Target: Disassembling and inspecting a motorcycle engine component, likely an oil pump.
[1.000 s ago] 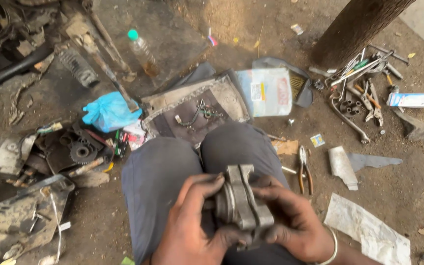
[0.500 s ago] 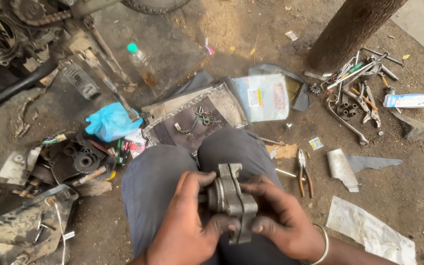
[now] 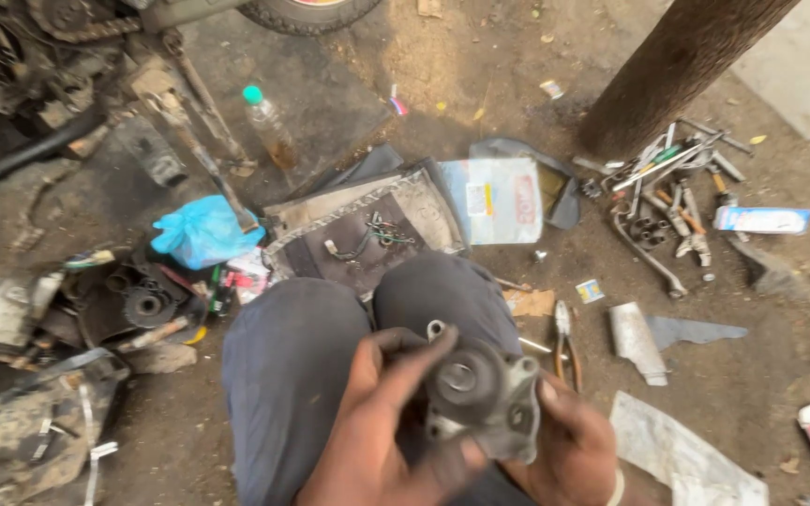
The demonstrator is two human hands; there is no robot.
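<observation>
Lower centre of the frame: a grey metal engine part (image 3: 480, 398), held over the person's knees, is clamped between the left hand (image 3: 382, 440) and right hand (image 3: 564, 450), fingers curled around it; a firm two-sided grip best steadies its round bore for inspection.

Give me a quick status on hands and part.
Left hand and right hand both grip grey metal engine part over the lap. Nothing blocking.

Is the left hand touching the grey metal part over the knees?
Touching. The head view shows the left hand wrapped around the metal engine part, fingers pressed on its rim; the right hand supports it from the other side.
</observation>
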